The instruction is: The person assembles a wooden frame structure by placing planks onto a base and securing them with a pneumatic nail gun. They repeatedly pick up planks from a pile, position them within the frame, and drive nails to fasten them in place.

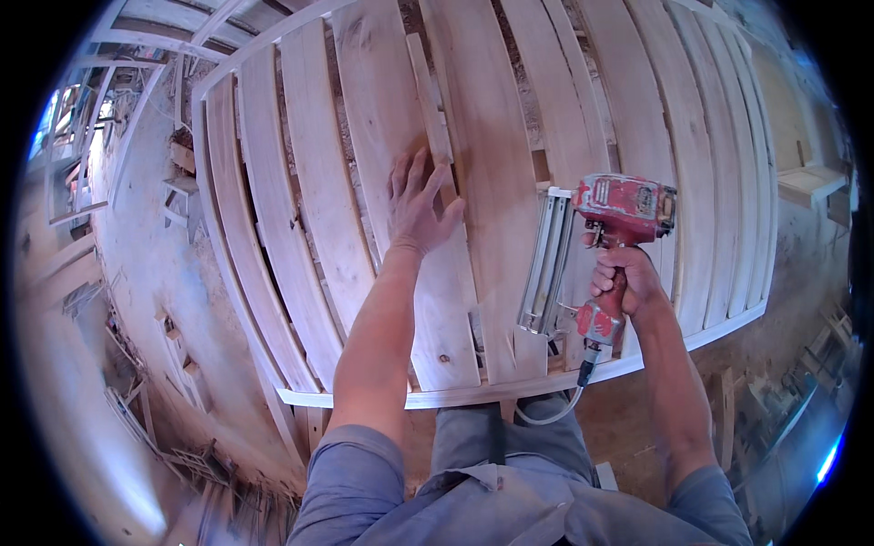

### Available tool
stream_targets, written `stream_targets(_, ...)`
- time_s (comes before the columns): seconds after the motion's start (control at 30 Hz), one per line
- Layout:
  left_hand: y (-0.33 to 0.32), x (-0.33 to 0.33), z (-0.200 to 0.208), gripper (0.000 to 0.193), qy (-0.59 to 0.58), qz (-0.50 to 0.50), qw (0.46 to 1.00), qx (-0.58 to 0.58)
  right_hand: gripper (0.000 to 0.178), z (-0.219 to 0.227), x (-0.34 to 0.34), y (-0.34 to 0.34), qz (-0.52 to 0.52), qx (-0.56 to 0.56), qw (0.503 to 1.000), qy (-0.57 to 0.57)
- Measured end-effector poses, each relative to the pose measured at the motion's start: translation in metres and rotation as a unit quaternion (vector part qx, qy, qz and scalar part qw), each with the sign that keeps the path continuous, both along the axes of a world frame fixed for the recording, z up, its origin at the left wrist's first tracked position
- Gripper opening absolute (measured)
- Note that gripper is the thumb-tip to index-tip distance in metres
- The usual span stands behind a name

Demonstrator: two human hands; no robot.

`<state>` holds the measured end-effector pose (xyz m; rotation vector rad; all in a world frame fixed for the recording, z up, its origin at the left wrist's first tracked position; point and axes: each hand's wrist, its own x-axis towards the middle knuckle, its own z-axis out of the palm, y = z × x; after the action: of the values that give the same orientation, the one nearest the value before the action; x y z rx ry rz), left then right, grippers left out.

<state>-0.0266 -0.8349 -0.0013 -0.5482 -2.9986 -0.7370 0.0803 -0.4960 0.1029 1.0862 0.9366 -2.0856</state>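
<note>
The right hand (637, 275) is grasping the red nail gun (628, 204), with fingers bent around it, in front of the right part of the wooden slats (487, 118). The left hand (417, 211) is holding nothing, its fingers loosely spread; whether it is touching the slat below, I cannot tell.

shirt (473, 519): grey-blue, creased | sleeves (357, 478): short, loose | trousers (466, 439): grey | forearms (376, 337), hands (422, 215): bare

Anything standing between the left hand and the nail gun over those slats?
Nothing visible stands between the left hand and the red nail gun in the right hand; only flat wooden slats lie beneath.
</note>
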Motion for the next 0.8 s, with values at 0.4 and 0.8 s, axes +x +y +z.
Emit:
stream_targets(0.4,-0.002,-0.006,-0.001,0.064,-0.001,-0.015,1.0,0.001,0.03,-0.021,-0.065,0.01,-0.018,-0.042,0.999,0.028)
stream_targets(0.8,-0.001,-0.002,0.006,0.067,-0.018,-0.005,1.0,0.012,0.033,-0.014,-0.093,0.015,-0.025,-0.063,0.997,0.029)
